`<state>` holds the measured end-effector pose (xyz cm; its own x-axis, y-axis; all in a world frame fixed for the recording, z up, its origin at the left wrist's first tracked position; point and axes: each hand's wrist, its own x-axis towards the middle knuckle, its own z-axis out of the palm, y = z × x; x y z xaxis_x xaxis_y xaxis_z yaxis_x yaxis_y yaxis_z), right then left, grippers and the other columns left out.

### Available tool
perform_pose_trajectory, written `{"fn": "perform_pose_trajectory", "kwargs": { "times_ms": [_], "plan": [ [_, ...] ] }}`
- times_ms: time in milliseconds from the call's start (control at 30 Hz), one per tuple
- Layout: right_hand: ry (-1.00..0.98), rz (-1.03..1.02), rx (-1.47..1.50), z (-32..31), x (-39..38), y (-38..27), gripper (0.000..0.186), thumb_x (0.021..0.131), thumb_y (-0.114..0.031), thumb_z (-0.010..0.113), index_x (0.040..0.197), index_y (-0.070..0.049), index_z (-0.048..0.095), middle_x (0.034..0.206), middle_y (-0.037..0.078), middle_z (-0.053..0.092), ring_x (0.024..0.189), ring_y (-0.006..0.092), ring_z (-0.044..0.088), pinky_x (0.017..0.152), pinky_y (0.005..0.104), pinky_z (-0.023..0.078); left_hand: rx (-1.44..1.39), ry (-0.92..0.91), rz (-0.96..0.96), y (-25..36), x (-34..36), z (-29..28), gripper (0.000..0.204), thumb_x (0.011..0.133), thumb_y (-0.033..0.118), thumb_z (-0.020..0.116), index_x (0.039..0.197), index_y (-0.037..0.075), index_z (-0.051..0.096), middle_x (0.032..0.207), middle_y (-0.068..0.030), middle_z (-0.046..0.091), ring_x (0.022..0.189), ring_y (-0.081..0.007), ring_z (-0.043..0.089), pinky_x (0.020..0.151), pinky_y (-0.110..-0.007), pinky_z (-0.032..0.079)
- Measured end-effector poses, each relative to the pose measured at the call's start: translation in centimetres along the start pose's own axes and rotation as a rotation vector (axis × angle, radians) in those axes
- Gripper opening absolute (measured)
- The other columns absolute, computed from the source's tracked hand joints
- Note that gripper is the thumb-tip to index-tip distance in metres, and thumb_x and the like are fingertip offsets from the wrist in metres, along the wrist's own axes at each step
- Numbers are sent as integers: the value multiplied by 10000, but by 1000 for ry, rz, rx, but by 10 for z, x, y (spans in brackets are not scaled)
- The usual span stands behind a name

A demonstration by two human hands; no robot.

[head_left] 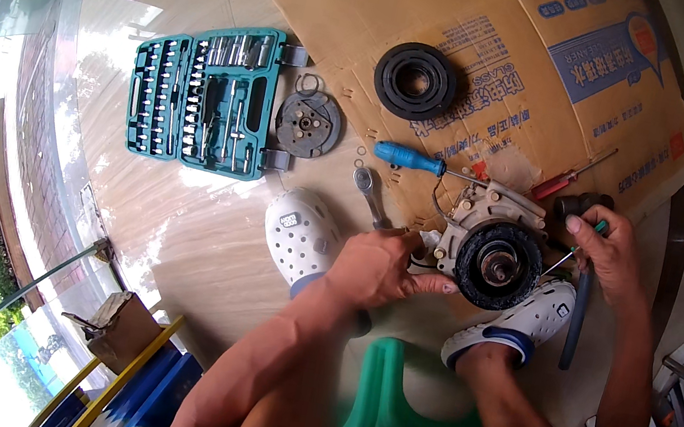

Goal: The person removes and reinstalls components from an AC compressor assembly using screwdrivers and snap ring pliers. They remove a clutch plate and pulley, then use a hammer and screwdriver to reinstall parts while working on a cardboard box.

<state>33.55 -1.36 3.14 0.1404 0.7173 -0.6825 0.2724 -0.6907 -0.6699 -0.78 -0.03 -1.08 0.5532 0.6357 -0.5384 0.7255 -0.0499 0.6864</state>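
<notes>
A metal compressor stands between my feet, its black ring-shaped coil and central shaft facing up toward me. My left hand grips its left side, thumb laid along the coil's lower edge and fingers curled. My right hand pinches a small screwdriver with a green handle; its thin shaft points down-left at the coil's right rim. Against that hand is a hammer with a dark head and handle; whether I also hold it cannot be told. A ratchet wrench lies beside my left hand.
Cardboard carries a black pulley, a blue screwdriver and a red screwdriver. Left of it lie a round clutch plate, a retaining ring and an open teal socket set. A green stool is beneath me.
</notes>
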Motion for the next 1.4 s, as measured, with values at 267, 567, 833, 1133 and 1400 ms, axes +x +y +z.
{"fn": "perform_pose_trajectory", "kwargs": {
  "times_ms": [267, 567, 833, 1133, 1400],
  "plan": [
    [48, 125, 148, 10, -7, 16, 334, 938, -358, 787, 864, -76, 624, 671, -22, 551, 513, 70, 526, 466, 234, 402, 15, -22, -9, -3, -1, 1, 846, 823, 795, 670, 1159, 20, 721, 921, -230, 752, 955, -429, 730, 852, -517, 578],
    [64, 63, 171, 9, 3, 9, 322, 951, -352, 779, 857, -100, 603, 642, -36, 535, 498, 59, 521, 455, 232, 393, 24, -38, -21, 0, -2, -3, 867, 837, 802, 648, 1167, 3, 715, 908, -238, 751, 952, -431, 734, 854, -513, 579],
    [108, 55, 133, 9, 7, 7, 317, 953, -358, 777, 867, -101, 612, 635, -39, 541, 497, 53, 513, 457, 222, 379, 9, -25, -12, 0, -2, -2, 877, 839, 803, 645, 1181, -2, 711, 909, -241, 750, 955, -427, 736, 856, -505, 580],
    [119, 18, 177, 0, 15, 5, 321, 972, -381, 752, 881, -101, 624, 643, -51, 514, 515, 47, 500, 471, 222, 368, 17, -15, -18, 2, -2, -2, 842, 846, 783, 657, 1184, 14, 714, 943, -233, 751, 972, -424, 730, 860, -500, 577],
    [164, -35, 116, -1, 19, -3, 322, 1000, -389, 715, 881, -107, 616, 646, -42, 525, 528, 59, 507, 487, 234, 381, 6, -23, -25, 6, -2, -6, 825, 839, 779, 665, 1174, 27, 719, 930, -227, 747, 965, -422, 729, 844, -504, 575]
  ]
}}
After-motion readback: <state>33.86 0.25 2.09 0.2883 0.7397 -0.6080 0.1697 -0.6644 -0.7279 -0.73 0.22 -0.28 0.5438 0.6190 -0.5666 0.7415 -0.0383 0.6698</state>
